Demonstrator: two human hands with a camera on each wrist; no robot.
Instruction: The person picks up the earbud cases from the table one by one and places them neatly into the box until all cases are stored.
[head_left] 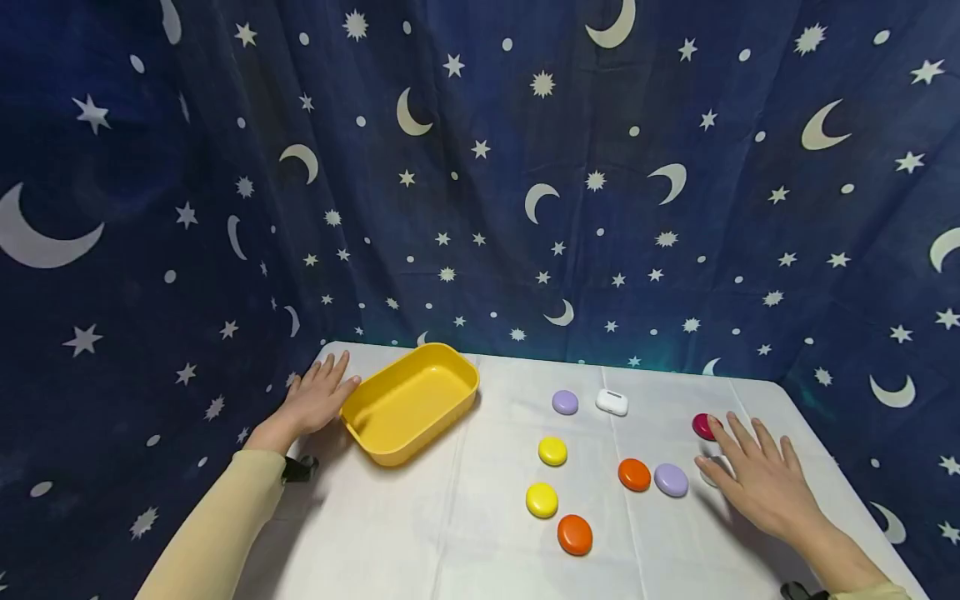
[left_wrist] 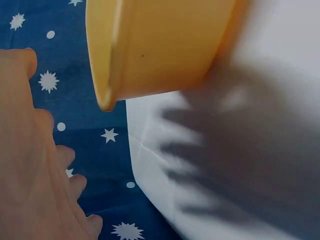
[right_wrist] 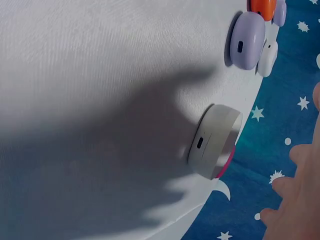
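Fingers straight and spread, my left hand [head_left: 311, 404] is beside the left end of a yellow plastic tub [head_left: 405, 457]. In the left wrist view, a gap separates that hand [left_wrist: 37, 155] from the tub [left_wrist: 165, 50]. Held over the right side of the table, my right hand [head_left: 765, 483] has its fingers spread and holds nothing. Beneath it, a white rounded case with a port slot [right_wrist: 207, 142] is mostly hidden in the head view. A dark red rounded case [head_left: 703, 427] lies by its fingertips, partly covered.
Purple [head_left: 671, 480] and orange [head_left: 634, 475] cases lie left of my right hand. Nearer the middle are two yellow cases [head_left: 552, 451] and another orange one [head_left: 575, 534]. Farther back are a purple case [head_left: 565, 402] and a white case [head_left: 612, 402]. A starry curtain [head_left: 495, 208] surrounds the white-covered table.
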